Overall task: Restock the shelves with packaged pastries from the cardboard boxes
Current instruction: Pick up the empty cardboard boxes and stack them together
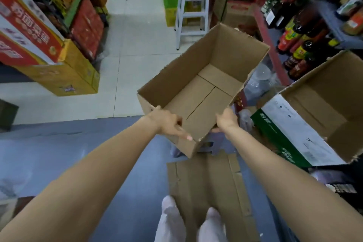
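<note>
An open cardboard box point(198, 92) is held up in front of the person, above the floor, with a hand at each near corner of its rim. The left hand point(169, 123) grips the near-left wall – thumb laid along the outside edge, the other fingers curled over the rim to the inside. The right hand point(225, 120) clamps the near-right edge, its fingers wrapped round the wall and mostly hidden behind it. The box tilts away from the person, so its whole inside shows: only the bare bottom flaps with their centre seam, nothing in it.

Just right of the held box a second open box point(322, 108), with green and white printed sides, stands apart from both hands – what shows of its inside is plain brown card. Under the held box a flattened sheet of cardboard point(208, 188) lies on the grey floor point(78, 149), and the person's legs in pale trousers point(172, 220) stand at its near end.

Further off a white stool point(193, 6) stands on the pale tiles. Shelves on the right hold bottles point(298, 31) of sauce or oil; on the left, stacked red and yellow cartons point(64, 68) line the aisle. No packaged pastries can be made out; the frame is blurred at the edges
</note>
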Motion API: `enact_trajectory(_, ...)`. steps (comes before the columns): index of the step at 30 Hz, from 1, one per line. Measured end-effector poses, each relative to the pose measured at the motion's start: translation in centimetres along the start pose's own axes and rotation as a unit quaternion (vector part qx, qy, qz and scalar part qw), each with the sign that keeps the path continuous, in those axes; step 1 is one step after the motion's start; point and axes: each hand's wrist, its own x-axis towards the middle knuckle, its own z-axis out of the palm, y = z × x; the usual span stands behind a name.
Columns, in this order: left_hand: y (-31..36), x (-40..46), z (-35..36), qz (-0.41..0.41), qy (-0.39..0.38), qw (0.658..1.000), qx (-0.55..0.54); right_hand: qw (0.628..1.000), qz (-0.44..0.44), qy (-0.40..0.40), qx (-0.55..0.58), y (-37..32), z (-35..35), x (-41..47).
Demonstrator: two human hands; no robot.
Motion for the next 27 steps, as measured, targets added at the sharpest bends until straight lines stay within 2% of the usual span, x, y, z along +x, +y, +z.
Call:
enact_trajectory(1,-1.0,-0.1,-0.4,0.016,0.039,0.997,0.061,1.0,0.004,-0.009,0.022,-1.4,0.1,-0.1)
enact_trajectory(3,-2.8,-0.6,-1.4,0.028,0.094,0.991,0.093,1.0,-0.004,-0.02,0.021,-3.7,0.3,-0.5)
enact_trajectory(5,-4.5,-1.0,-2.3,0.02,0.131,0.987,0.093,0.997,-0.041,0.008,-0.063,-5.8,1.0,-1.5)
enact_trajectory(7,-5.9,-1.4,-2.8,0.005,0.165,0.983,0.081,0.976,-0.127,0.044,-0.171,-7.9,1.8,-2.7)
enact_trajectory(9,-7.1,-2.1,-3.7,-0.01,0.194,0.98,0.033,0.937,-0.249,0.051,-0.239,-10.2,2.8,-4.3)
enact_trajectory(12,-8.5,-3.4,-5.1,-0.044,0.226,0.973,-0.023,0.86,-0.396,-0.005,-0.322,-13.4,4.8,-6.3)
enact_trajectory(17,-12.8,-7.5,-4.2,-0.132,0.243,0.959,-0.063,0.743,-0.504,-0.071,-0.435,-17.4,9.0,-9.2)
enact_trajectory(21,-18.1,-13.2,-1.6,-0.207,0.247,0.941,-0.105,0.696,-0.562,-0.093,-0.438,-20.3,15.0,-12.1)
enact_trajectory(24,-23.5,-18.8,2.1,-0.268,0.198,0.935,-0.119,0.667,-0.601,-0.122,-0.424,-21.5,21.4,-14.9)
enact_trajectory(27,-28.1,-24.4,7.2,-0.295,0.167,0.931,-0.138,0.622,-0.644,-0.143,-0.423,-21.9,28.5,-18.1)
